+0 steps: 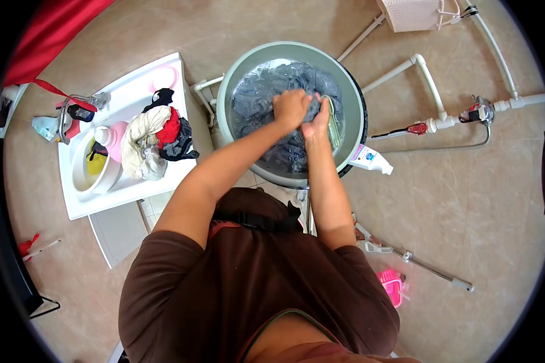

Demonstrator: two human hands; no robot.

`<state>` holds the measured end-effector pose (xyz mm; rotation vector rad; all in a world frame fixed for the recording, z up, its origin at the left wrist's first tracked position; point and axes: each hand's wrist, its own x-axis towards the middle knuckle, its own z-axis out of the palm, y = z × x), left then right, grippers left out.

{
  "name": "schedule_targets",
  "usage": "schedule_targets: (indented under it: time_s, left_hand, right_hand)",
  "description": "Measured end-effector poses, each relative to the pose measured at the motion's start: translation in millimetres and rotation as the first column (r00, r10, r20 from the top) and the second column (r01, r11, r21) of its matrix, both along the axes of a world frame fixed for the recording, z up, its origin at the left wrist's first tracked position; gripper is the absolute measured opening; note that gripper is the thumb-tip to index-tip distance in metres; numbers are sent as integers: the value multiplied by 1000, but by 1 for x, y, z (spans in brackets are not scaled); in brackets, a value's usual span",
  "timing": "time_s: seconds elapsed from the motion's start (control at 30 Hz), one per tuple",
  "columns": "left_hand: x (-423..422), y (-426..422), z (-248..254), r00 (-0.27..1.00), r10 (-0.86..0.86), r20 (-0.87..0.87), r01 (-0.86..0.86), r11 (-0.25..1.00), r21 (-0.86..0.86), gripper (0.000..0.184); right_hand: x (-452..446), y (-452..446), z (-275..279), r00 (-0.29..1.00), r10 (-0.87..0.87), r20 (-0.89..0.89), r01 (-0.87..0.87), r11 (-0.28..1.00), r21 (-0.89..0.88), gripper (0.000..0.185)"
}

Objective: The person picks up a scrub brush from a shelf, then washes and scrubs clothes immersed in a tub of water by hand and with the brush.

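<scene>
A round grey-green tub holds sudsy water and dark grey-blue wet clothes. Over its middle, my left hand is closed on a bunched piece of grey cloth. My right hand grips the same cloth from the right side, its palm partly turned up. A pale green washboard leans inside the tub, just right of my right hand. Much of the bunched cloth is hidden by my fingers, and its lower part hangs into the wet clothes.
Left of the tub, a white sink carries piled clothes, a white basin and a pink bottle. A white bottle stands by the tub's right rim. White pipes run along the right wall, beneath a woven basket.
</scene>
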<state>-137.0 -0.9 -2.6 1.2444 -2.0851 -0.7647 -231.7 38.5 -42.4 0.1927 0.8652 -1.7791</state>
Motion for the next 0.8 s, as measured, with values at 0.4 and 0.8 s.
schedule_targets:
  time_s: [0.4, 0.8]
  left_hand:
    - [-19, 30, 37, 987, -114, 109, 142, 945, -296, 14]
    - [-6, 57, 31, 998, -65, -19, 56, 954, -295, 26]
  right_hand:
    - [53, 38, 61, 952, 302, -50, -297, 951, 88, 42]
    - [55, 46, 66, 953, 255, -162, -245, 966, 80, 40]
